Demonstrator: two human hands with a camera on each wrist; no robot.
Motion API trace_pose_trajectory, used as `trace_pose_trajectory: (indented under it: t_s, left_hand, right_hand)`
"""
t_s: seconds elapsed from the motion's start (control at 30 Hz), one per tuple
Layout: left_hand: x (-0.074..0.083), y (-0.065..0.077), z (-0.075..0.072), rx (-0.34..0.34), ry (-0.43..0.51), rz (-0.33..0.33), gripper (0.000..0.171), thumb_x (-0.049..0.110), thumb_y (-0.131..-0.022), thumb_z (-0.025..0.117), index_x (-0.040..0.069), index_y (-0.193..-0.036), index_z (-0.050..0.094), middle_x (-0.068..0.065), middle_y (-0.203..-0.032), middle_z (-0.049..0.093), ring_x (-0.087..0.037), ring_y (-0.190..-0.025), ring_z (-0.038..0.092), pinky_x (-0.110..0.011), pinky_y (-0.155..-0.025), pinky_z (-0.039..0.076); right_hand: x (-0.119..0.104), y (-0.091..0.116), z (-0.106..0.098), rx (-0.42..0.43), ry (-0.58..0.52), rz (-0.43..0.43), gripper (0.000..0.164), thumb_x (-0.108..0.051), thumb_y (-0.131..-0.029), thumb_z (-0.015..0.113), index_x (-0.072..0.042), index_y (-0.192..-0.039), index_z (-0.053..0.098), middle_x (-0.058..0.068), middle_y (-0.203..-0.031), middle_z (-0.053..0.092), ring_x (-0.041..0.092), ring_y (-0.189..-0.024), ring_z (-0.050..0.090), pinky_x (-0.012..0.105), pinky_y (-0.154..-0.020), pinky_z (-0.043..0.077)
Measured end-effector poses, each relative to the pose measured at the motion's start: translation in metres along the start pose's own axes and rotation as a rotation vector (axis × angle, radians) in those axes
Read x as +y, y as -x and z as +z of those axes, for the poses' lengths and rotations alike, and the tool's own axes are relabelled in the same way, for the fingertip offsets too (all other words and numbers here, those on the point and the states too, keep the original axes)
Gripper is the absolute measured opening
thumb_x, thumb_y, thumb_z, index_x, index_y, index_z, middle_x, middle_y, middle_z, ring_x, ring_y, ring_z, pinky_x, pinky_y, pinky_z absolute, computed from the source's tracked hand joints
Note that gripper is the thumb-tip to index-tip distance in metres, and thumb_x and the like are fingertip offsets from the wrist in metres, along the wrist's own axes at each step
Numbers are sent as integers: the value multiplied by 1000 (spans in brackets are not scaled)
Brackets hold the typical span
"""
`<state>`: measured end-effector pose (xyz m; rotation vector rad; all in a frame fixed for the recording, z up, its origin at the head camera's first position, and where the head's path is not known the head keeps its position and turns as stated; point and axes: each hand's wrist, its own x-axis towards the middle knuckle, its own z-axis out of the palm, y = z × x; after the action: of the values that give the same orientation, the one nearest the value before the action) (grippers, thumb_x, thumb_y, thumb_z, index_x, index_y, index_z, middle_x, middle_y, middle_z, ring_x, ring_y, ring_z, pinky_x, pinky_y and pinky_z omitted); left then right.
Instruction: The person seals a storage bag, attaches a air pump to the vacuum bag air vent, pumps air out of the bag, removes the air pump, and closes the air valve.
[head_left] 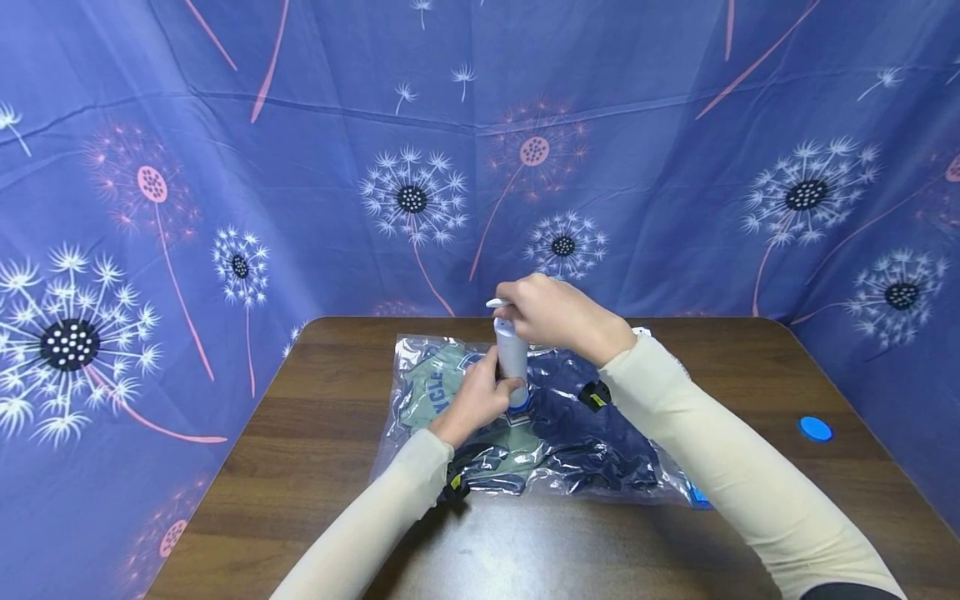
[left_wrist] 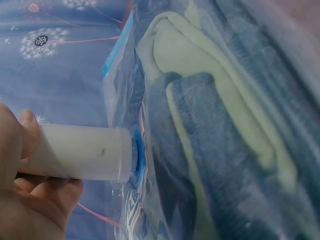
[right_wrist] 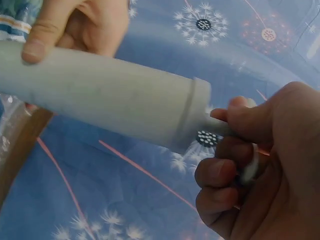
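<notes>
A white hand pump [head_left: 512, 350] stands upright on the blue valve [head_left: 519, 407] of a clear vacuum storage bag [head_left: 390, 433]. My left hand [head_left: 480, 392] grips the pump's barrel in its lower part, the thumb across the front. Above it, my right hand [head_left: 551, 312] holds the pump's handle [head_left: 498, 303] with curled fingers. A short length of rod shows between barrel and handle in the right wrist view. Inside the bag lie a green garment [head_left: 427, 387] with lettering and a dark navy one [head_left: 600, 442]. Folded cloth [left_wrist: 200, 110] shows through the plastic in the left wrist view.
A round blue cap [head_left: 815, 429] lies at the right of the brown wooden table [head_left: 300, 433]. A small blue piece [head_left: 699, 497] shows at the bag's near right corner. Behind the table hangs a blue cloth [head_left: 337, 100] with dandelion print.
</notes>
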<state>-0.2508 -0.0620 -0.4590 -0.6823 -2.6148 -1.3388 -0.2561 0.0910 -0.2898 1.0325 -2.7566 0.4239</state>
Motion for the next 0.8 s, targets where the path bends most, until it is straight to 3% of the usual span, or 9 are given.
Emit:
trace_pose_trajectory:
  t_s: [0.17,0.47,0.63,0.73,0.8]
  left_hand:
    - [-1,-1,1,-5,5,-16,40,11,-93,73,-1,-127,55,-18,-112,72,-28,-101,72,-40,-86,61]
    - [1,0,0,-6,3,-25,39,12,-94,74,-1,-126,56,-19,-112,72,-29,-101,72,-40,-85,61]
    - [2,1,-1,-20,24,-32,41,12,-95,72,-1,-130,55,-20,-115,71,-30,-104,72,-40,-86,61]
    - [2,0,-1,-20,19,-29,41,11,-95,72,-1,-130,55,-20,-115,71,-31,-105,72,-39,-87,61]
    - [2,0,-2,-21,20,-28,41,11,-94,73,-1,-129,55,-20,-116,71,-31,-105,72,-39,-87,61]
  right_hand:
    - [-4,-3,-18,80,-15,-37,21,-12,-102,62,-7,-82,60,5,-73,59,18,-62,50,30,-57,46]
    - [-12,-7,-53,393,-2,-159,17,-11,-101,66,6,-98,68,15,-86,62,25,-73,55,36,-67,52]
    - [-14,-11,-60,584,-45,-159,21,-14,-103,63,6,-102,68,16,-89,62,25,-74,52,34,-66,46]
    - [-15,-11,-57,625,-77,-171,22,-15,-104,61,6,-102,68,15,-87,60,24,-73,50,33,-64,43]
    - [-14,-10,-53,599,-83,-186,21,-14,-104,61,5,-101,68,13,-85,60,23,-70,49,32,-62,42]
